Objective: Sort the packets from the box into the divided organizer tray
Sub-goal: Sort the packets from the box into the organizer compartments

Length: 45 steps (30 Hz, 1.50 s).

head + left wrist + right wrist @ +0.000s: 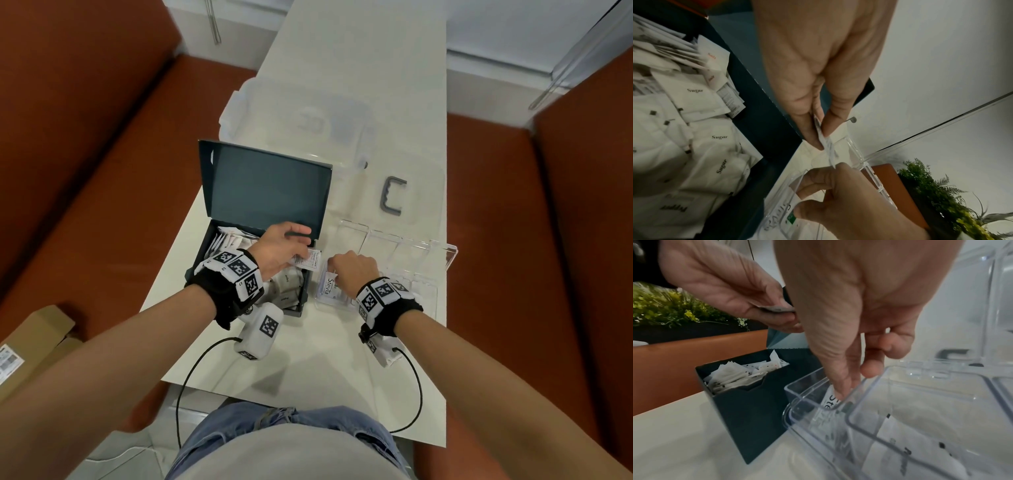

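Note:
The dark teal box (260, 192) stands open on the white table, with several white sachets (694, 113) marked Sugar and Pepper inside. My left hand (284, 245) hovers over the box's right edge and pinches a white packet (310, 262) between thumb and fingers; the left wrist view shows this packet (825, 141) edge-on. To the right sits the clear divided organizer tray (445, 253). My right hand (352, 270) reaches into its near-left compartment, fingertips holding the top of a Stevia packet (830, 400) leaning there. A second white packet (910, 443) lies in the adjoining compartment.
A clear lid with a grey handle (392, 197) lies just behind the tray, and another clear container (308, 116) sits farther back. Orange benches flank the narrow table; a cardboard box (30, 339) rests on the left one. Sensor cables trail from both wrists.

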### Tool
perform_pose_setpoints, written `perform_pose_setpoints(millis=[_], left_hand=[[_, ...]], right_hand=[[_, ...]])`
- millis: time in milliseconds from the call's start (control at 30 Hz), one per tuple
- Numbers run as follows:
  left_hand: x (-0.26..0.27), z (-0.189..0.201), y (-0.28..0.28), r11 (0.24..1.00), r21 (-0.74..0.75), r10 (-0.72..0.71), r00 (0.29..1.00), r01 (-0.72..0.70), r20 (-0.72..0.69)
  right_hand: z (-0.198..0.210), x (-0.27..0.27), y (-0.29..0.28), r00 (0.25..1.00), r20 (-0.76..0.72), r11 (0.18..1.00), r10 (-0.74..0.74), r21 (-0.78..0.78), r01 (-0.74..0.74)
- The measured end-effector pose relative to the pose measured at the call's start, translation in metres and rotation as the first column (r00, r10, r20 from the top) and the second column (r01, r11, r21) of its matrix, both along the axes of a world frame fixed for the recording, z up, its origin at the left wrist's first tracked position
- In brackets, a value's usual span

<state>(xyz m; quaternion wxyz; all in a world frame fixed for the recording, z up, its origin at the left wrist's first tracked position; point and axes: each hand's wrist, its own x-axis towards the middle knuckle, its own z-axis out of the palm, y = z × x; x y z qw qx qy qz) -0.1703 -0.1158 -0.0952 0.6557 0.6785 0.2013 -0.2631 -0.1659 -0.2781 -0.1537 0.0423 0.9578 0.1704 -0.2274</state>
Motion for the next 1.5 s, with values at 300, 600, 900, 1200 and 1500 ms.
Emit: perform_pose_setpoints(millis=[300, 600, 900, 1200, 1500], left_hand=[[-0.001, -0.004, 0.0, 1.0, 0.027, 0.0, 0.999, -0.001, 0.043], [-0.005, -0.003, -0.001, 1.0, 0.001, 0.003, 0.999, -0.003, 0.04], [-0.005, -0.008, -0.001, 1.0, -0.024, -0.012, 0.998, 0.014, 0.061], [-0.003, -0.014, -0.004, 0.999, 0.035, 0.003, 0.997, -0.006, 0.079], [0.004, -0.003, -0.01, 1.0, -0.027, 0.007, 0.986, -0.002, 0.165]], right_hand=[[-0.007, -0.008, -0.001, 0.994, 0.04, 0.99, 0.106, -0.095, -0.101], [-0.01, -0.017, -0.003, 0.996, 0.034, 0.994, 0.082, -0.073, -0.079], [-0.002, -0.018, -0.014, 0.997, 0.065, 0.998, 0.048, 0.033, -0.05], [0.0, -0.018, -0.007, 1.0, 0.015, 1.0, 0.009, 0.0, -0.009], [0.06, -0.017, -0.025, 0.897, -0.072, 0.552, -0.436, 0.766, 0.33]])
